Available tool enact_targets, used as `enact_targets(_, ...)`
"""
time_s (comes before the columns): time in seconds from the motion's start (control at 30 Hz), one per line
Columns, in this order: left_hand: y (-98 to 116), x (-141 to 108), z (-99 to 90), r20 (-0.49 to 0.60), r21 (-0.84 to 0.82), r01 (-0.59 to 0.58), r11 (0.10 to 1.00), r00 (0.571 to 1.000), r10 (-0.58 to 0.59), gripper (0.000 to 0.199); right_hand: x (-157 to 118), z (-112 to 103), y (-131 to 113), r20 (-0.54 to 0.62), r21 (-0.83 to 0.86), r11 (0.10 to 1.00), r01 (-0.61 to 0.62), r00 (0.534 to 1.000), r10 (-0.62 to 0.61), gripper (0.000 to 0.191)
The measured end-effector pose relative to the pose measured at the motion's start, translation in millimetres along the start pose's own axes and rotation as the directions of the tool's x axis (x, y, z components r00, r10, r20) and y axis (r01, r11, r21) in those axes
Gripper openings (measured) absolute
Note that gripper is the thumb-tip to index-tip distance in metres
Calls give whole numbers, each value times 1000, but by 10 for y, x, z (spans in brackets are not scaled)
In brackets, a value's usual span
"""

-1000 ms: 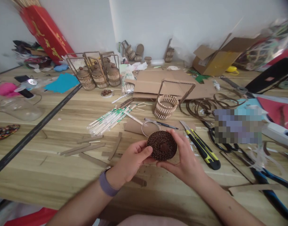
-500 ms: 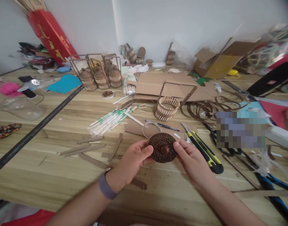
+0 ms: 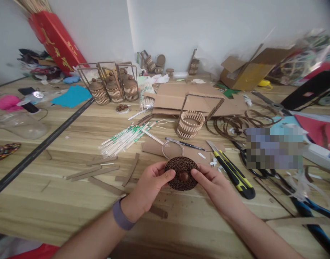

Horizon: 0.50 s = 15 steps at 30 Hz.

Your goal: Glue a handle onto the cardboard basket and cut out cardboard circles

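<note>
A round dark-brown coiled cardboard disc point(image 3: 178, 183) with a brown bead point(image 3: 184, 176) at its middle is held above the wooden table. My left hand point(image 3: 155, 183) grips its left edge, the thumb on top. On the right edge, my right hand point(image 3: 212, 181) holds it with the thumb near the bead. Behind the disc lie a clear ring point(image 3: 165, 149) and a black pen point(image 3: 192, 145). Farther back stands a slatted basket point(image 3: 190, 124) with a tall square handle and no lid on it.
Yellow-black cutters point(image 3: 233, 172) and black scissors point(image 3: 244, 158) lie at the right. Cardboard strips point(image 3: 131, 169) and wrapped sticks point(image 3: 124, 138) are at the left. Lidded baskets point(image 3: 100, 92) stand behind, beside flat cardboard point(image 3: 175, 99) and an open box point(image 3: 243, 73).
The disc has moved slightly left and down, tilting a little flatter. My right hand has shifted left with it, its thumb now closer to the bead.
</note>
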<state>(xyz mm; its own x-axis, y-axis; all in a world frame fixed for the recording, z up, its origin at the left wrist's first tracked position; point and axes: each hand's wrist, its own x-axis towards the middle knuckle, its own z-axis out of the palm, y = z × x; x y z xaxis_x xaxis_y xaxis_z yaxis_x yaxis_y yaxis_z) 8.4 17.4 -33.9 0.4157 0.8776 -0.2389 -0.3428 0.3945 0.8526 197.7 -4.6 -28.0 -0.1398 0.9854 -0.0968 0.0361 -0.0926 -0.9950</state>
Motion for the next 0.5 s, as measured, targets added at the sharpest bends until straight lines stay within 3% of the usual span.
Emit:
enact_targets(0.37,0,-8,-21,80,-26,16,1000,997,-14,35,3,-26,101,30,205,975,-91,996,86,35)
enact_targets(0.5,26,-6,-23,52,-47,27,999,998,-25,37,1,-44,79,1,221,969,-113,993,115,35)
